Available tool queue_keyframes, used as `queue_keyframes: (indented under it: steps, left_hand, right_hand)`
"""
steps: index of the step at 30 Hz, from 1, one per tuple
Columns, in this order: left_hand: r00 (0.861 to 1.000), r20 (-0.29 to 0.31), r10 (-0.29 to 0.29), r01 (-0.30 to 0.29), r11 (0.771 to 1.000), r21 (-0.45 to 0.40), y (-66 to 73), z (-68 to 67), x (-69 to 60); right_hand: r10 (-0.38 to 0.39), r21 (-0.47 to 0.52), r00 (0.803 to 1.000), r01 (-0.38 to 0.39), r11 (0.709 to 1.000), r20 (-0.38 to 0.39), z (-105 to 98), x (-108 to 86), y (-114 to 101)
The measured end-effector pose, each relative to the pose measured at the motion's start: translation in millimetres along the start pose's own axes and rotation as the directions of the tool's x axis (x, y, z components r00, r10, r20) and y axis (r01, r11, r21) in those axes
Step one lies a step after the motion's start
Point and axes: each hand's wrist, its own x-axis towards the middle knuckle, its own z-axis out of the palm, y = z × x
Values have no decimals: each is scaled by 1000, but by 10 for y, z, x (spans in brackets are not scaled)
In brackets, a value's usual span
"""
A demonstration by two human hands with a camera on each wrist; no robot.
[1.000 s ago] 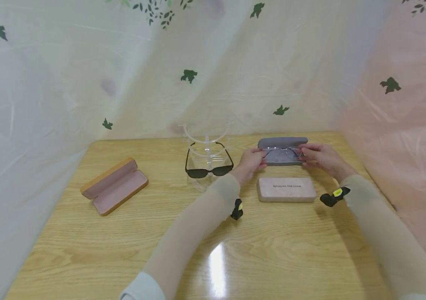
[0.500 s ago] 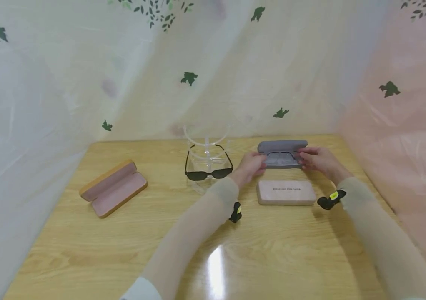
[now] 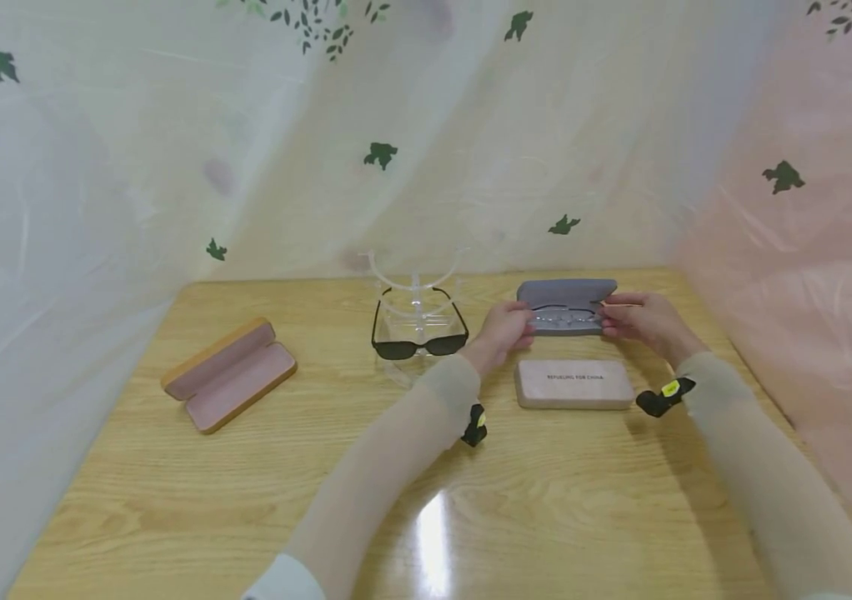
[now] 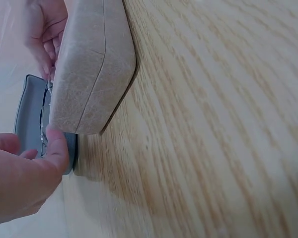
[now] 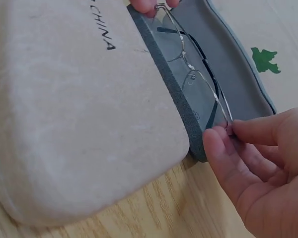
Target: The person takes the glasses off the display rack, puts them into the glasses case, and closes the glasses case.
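A pair of thin metal-framed eyeglasses (image 5: 189, 66) sits inside the open grey glasses case (image 3: 567, 291), lenses toward the front and dark-tipped temples folded behind them. At the left end of the frame, my left hand (image 3: 504, 327) pinches the glasses between thumb and fingers. My right hand (image 3: 647, 322) pinches the opposite end near the hinge, as the right wrist view shows. Just in front of the grey case lies a closed beige case (image 3: 574, 385) with dark lettering, and it hides part of the glasses in the left wrist view.
Left of my hands, black sunglasses (image 3: 398, 349) rest on a clear display stand (image 3: 416, 287). An orange case (image 3: 216, 357) with a pink lining lies open farther left on the wooden table (image 3: 246, 500). A patterned sheet (image 3: 283, 167) hangs behind.
The glasses have tilted and come lower into the grey case, lenses now nearer its front edge. Both hands keep hold of the ends and have barely moved.
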Motion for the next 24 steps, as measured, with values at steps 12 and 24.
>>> queue_keyframes:
  steps: [12,24]
  left_hand:
    - [1000,11,0,-1,999,50,-19,-1,9]
    - [1000,-3,-10,10,999,44,-16,19,-5]
  right_hand:
    - [-25,323,996,-5,947,88,-80,-30,37]
    - [36,64,999,-36,997,-12,2,-21,41]
